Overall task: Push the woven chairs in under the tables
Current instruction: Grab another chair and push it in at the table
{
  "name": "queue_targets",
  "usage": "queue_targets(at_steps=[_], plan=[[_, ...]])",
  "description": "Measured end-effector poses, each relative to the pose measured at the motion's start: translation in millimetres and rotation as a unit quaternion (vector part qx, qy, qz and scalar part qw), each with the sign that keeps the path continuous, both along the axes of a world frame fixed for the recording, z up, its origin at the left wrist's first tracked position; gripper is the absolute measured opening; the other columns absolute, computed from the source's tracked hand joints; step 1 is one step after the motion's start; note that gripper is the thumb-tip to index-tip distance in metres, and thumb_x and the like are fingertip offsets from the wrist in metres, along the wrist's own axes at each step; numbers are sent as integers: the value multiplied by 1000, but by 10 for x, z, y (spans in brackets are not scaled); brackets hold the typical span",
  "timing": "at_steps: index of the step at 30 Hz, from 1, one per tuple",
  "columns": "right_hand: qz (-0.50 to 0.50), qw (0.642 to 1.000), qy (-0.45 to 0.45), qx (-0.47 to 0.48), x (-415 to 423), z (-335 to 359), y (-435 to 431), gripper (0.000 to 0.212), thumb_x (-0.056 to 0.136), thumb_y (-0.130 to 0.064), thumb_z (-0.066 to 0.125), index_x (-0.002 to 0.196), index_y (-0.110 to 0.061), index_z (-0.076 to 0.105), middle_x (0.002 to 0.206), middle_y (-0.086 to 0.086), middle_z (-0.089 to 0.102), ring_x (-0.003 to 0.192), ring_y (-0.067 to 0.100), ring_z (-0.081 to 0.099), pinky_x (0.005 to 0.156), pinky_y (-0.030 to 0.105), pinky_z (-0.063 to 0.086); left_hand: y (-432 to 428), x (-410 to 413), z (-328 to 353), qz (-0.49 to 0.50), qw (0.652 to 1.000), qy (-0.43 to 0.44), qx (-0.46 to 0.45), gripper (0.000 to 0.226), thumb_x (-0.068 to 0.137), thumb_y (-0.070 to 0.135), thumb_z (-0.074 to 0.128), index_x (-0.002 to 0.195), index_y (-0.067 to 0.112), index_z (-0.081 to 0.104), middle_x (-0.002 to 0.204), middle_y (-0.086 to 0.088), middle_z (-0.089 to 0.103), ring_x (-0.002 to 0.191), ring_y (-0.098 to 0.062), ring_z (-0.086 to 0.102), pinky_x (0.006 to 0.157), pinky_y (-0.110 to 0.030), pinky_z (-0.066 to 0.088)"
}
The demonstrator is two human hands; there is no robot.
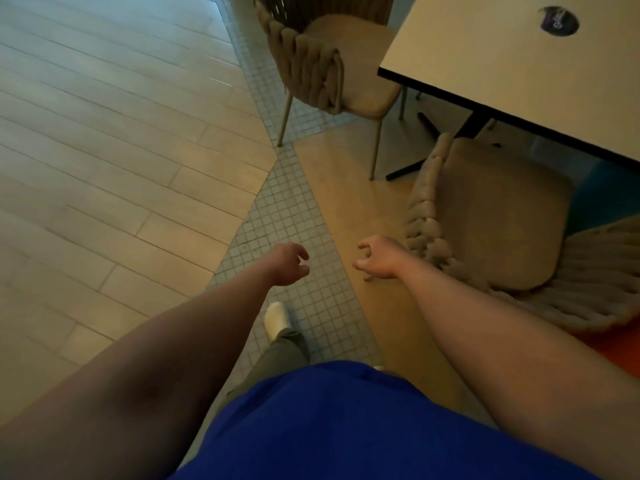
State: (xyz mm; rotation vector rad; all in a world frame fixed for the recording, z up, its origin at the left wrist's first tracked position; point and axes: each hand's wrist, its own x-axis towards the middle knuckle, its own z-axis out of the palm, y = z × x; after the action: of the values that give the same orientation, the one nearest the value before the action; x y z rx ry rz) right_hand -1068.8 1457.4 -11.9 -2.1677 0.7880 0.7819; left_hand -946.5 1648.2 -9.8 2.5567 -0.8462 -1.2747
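A beige woven chair (502, 216) stands at the right, its seat front tucked under the edge of a pale square table (502, 53). Its braided backrest curves toward me. A second woven chair (332, 67) stands farther off at the table's left side, its seat mostly outside the tabletop. My right hand (379, 259) hovers just left of the near chair's woven backrest, fingers loosely curled, holding nothing. My left hand (289, 265) hangs in the air over the small-tile floor strip, fingers loosely curled and empty.
A dark round object (559, 21) lies on the tabletop. The table's black cross base (427, 140) stands between the chairs. Wood-look planks (104, 150) cover the floor at the left. My white shoe (277, 318) is on the mosaic tile strip.
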Motion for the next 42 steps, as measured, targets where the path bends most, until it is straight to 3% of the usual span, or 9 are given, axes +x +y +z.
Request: queue_targets(at_steps=[14, 21, 33, 42], plan=[[-67, 997, -17, 17, 2198, -45, 184, 65, 93, -42, 65, 149, -15, 44, 148, 10, 50, 133, 28, 50, 105, 37, 42, 54, 2527, 145, -58, 998, -4, -10, 41, 97, 25, 63, 137, 14, 60, 134, -11, 63, 121, -25, 61, 105, -37, 48], [-125, 992, -5, 30, 3372, -293, -210, 66, 93, -41, 65, 149, -15, 42, 149, 11, 48, 133, 28, 49, 107, 37, 44, -579, 3884, 10, -118, 993, -4, 4, 42, 98, 24, 61, 138, 14, 58, 136, -11, 62, 122, -27, 59, 107, -41, 47], [-238, 970, 16, 39, 5409, -207, -791, 67, 91, -43, 67, 147, -15, 45, 147, 10, 50, 130, 27, 51, 105, 35, 45, -1725, 6195, 179, -190, 982, 9, -14, 38, 96, 23, 63, 133, 16, 62, 131, -8, 64, 118, -23, 61, 100, -32, 46], [-366, 930, 3, 22, 7247, -307, -850, 67, 92, -40, 66, 149, -12, 43, 154, 11, 43, 137, 28, 45, 105, 34, 40, -2250, 8379, 149, -316, 948, -21, -41, 38, 97, 27, 63, 133, 17, 61, 130, -7, 64, 115, -22, 63, 100, -33, 46]])
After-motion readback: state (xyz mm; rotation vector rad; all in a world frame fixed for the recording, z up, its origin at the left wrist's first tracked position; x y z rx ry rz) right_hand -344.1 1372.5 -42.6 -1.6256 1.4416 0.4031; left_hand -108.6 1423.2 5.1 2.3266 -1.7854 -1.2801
